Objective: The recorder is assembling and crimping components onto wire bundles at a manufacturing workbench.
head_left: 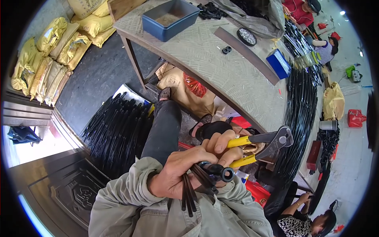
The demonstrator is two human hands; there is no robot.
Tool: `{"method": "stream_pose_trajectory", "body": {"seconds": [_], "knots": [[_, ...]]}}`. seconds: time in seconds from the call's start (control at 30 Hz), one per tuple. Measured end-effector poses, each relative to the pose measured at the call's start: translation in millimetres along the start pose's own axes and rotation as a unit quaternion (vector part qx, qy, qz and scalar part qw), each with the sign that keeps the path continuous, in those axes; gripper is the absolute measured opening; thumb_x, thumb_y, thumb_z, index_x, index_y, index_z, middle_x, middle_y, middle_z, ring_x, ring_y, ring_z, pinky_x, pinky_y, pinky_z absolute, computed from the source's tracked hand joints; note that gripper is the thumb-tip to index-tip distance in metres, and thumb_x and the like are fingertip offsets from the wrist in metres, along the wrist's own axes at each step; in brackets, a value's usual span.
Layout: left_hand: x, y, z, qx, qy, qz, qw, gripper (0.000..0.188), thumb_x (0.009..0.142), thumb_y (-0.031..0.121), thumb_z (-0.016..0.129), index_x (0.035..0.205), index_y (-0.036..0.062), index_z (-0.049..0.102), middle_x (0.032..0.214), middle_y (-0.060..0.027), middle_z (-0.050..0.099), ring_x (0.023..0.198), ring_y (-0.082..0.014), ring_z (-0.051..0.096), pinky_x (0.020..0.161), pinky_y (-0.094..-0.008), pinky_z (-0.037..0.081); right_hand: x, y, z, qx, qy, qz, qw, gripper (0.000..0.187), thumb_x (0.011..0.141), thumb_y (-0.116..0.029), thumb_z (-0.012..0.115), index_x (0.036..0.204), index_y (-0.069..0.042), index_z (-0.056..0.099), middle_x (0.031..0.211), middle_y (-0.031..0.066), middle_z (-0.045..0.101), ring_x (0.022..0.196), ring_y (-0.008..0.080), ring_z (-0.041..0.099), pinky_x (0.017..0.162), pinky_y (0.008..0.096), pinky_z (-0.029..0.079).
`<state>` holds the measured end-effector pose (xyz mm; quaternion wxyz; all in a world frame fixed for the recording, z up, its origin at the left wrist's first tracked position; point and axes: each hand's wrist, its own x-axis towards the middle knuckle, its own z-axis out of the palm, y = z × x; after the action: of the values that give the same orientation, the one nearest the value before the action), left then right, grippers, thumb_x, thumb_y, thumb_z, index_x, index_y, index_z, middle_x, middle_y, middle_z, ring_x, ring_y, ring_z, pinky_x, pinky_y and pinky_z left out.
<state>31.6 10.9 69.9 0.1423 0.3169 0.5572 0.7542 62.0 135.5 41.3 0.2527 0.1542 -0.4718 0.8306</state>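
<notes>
My left hand [177, 168] is closed around what looks like a folded black umbrella frame [209, 173]. Its dark thin ribs [188, 193] hang below the fingers, and a black round tube end with a hole points toward me. Yellow-handled pliers [272, 141] are gripped in my right hand [226, 147], their dark metal jaws pointing right, away from the frame. Both hands are close together above my lap, the right fingers just beyond the tube end. Where the fingers overlap, part of the frame is hidden.
The table [185, 51] ahead bears a blue bin [169, 19], a black dish of small metal parts [246, 36], a blue box [278, 64] and long black rods [298, 118]. A black rod pile [114, 130] lies left, near yellow sacks [51, 59]. A co-worker [304, 221] sits right.
</notes>
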Motion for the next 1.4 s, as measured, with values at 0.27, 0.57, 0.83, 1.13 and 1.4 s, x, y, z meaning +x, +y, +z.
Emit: {"method": "stream_pose_trajectory", "body": {"seconds": [0.27, 0.57, 0.83, 1.13, 1.4], "knots": [[3.6, 1.2, 2.0, 0.009, 0.009, 0.006, 1.0, 0.056, 0.089, 0.05, 0.042, 0.089, -0.0041, 0.055, 0.071, -0.0092, 0.053, 0.06, -0.0164, 0.053, 0.054, -0.0276, 0.041, 2.2, -2.3, 5.6, -0.012, 0.015, 0.001, 1.0, 0.019, 0.077, -0.018, 0.07, 0.069, -0.008, 0.056, 0.093, 0.006, 0.041, 0.07, 0.0162, 0.044, 0.061, 0.032, 0.04], [2.4, -0.6, 4.0, -0.002, 0.017, 0.006, 1.0, 0.055, 0.089, 0.05, 0.041, 0.088, -0.0035, 0.055, 0.071, -0.009, 0.053, 0.059, -0.0161, 0.053, 0.055, -0.0278, 0.041, -4.4, 2.2, 9.6, -0.002, 0.059, 0.0, 0.998, 0.016, 0.076, -0.016, 0.071, 0.072, -0.008, 0.057, 0.093, 0.0062, 0.041, 0.068, 0.0167, 0.043, 0.06, 0.0312, 0.039], [1.7, 3.3, 1.5, -0.004, 0.013, -0.018, 1.0, 0.056, 0.089, 0.051, 0.04, 0.089, -0.0033, 0.055, 0.072, -0.0091, 0.054, 0.06, -0.0157, 0.053, 0.055, -0.0274, 0.041, -7.0, 4.3, 8.2, -0.059, 0.042, -0.031, 0.997, 0.014, 0.074, -0.01, 0.071, 0.075, -0.008, 0.058, 0.093, 0.0073, 0.041, 0.067, 0.0165, 0.045, 0.06, 0.03, 0.041], [1.1, -3.6, 1.1, 0.002, 0.02, 0.0, 1.0, 0.055, 0.089, 0.051, 0.042, 0.09, -0.0022, 0.055, 0.071, -0.0084, 0.054, 0.062, -0.0157, 0.052, 0.058, -0.0268, 0.041, -4.7, -7.7, -0.5, -0.146, 0.012, -0.031, 0.989, 0.013, 0.074, -0.007, 0.071, 0.084, -0.007, 0.062, 0.091, 0.0092, 0.044, 0.07, 0.0171, 0.049, 0.064, 0.03, 0.043], [-10.2, -18.6, -14.2, -0.066, 0.027, 0.005, 0.997, 0.047, 0.09, 0.042, 0.045, 0.1, -0.0041, 0.051, 0.079, -0.0078, 0.052, 0.064, -0.0131, 0.049, 0.059, -0.0259, 0.039, -3.8, -16.6, 10.9, -0.288, -0.024, 0.037, 0.957, 0.015, 0.072, 0.0, 0.068, 0.085, -0.004, 0.061, 0.099, 0.0134, 0.048, 0.075, 0.017, 0.052, 0.068, 0.0311, 0.044]]}}
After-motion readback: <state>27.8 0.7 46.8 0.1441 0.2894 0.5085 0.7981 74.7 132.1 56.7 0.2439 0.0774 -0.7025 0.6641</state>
